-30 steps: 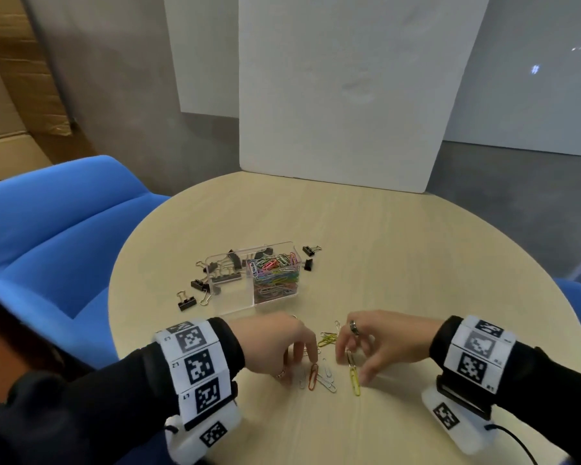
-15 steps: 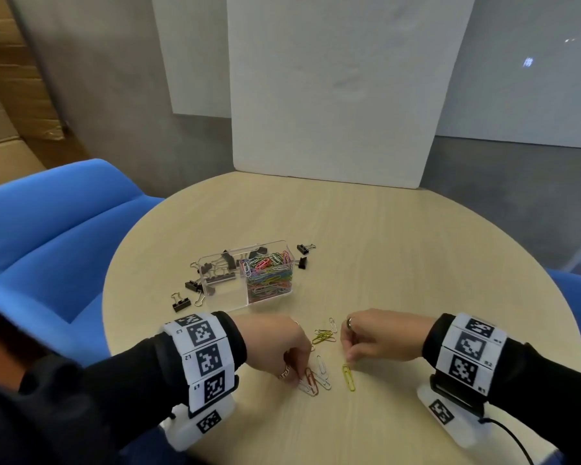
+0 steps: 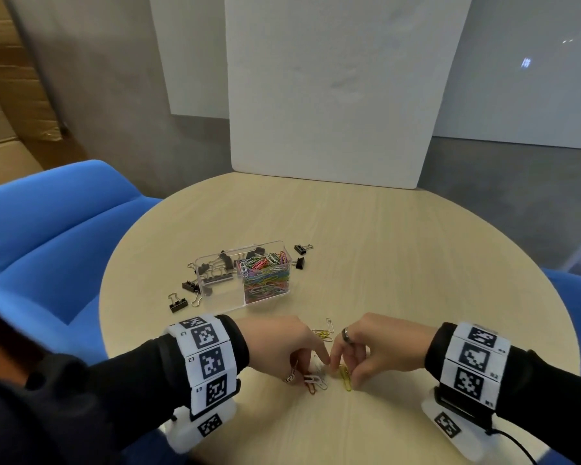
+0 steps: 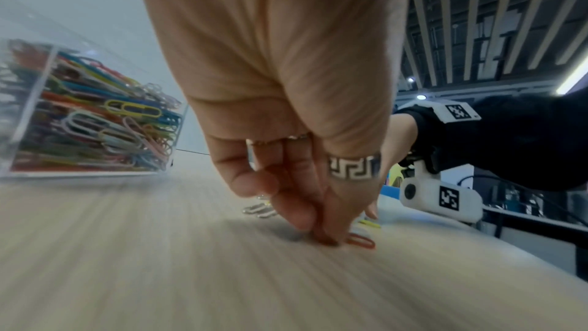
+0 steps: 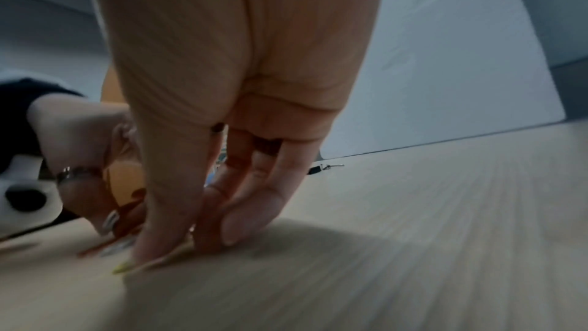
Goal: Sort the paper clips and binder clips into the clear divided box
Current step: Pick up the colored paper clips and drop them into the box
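Note:
The clear divided box [image 3: 215,298] stands mid-table; its right half is full of coloured paper clips [image 3: 265,276] and its left half holds black binder clips [image 3: 217,278]. Close to the near edge, a red paper clip [image 4: 361,241] lies on the table, and my left hand [image 3: 316,367] pinches it with thumb and fingertips; white clips [image 3: 321,380] lie beside it. My right hand [image 3: 348,374] has thumb and fingertips down on a yellow paper clip [image 3: 347,381], pinching it against the table. The two hands nearly touch.
Loose binder clips [image 3: 176,303] lie left of the box, and two more [image 3: 302,249] at its right end. A few yellow paper clips [image 3: 322,334] and a white one [image 3: 330,325] lie beyond my hands. A white board [image 3: 329,95] stands at the far edge, a blue chair [image 3: 47,236] on the left.
My right hand pulled back from the yellow clip, then came down on it again with thumb and fingertips. The left hand stayed at the red and white clips. The hands are closer together.

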The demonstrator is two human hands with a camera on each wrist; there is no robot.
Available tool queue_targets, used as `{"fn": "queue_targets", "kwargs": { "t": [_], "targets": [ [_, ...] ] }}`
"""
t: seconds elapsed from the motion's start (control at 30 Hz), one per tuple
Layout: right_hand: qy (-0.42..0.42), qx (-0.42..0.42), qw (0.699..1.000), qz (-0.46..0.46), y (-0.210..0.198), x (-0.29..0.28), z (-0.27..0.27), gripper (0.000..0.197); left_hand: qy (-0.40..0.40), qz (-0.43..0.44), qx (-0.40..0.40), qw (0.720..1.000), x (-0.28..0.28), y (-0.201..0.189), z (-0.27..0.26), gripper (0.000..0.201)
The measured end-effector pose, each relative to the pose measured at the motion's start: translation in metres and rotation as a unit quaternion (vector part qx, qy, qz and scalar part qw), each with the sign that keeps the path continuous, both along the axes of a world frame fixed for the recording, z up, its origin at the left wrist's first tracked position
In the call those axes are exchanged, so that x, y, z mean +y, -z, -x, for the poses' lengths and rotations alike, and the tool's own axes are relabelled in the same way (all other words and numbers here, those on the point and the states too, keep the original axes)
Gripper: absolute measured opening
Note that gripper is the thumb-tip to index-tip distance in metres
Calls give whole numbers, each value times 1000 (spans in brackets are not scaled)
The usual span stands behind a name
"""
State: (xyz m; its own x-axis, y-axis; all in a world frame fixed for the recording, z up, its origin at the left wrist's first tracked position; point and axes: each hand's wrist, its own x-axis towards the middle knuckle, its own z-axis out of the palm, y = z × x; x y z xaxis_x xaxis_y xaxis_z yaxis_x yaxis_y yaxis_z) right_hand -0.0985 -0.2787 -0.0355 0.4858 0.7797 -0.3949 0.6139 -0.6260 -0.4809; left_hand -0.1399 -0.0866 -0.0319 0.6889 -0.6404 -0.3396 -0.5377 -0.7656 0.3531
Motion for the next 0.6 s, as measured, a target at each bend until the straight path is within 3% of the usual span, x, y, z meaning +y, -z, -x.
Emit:
{"fn": "queue_targets", "kwargs": {
  "t": [0.17, 0.3, 0.6],
  "targets": [
    [-18, -24, 999, 29, 3, 7, -5, 17, 4, -15, -16, 1000, -6, 2, -6, 47],
    [-9, -35, 999, 40, 6, 4, -8, 16, -5, -38, -23, 999, -15, 3, -11, 34],
    [32, -31, 999, 10, 10, -5, -8, 11, 26, -106, -36, 993, -24, 2, -11, 26]
  ]
}}
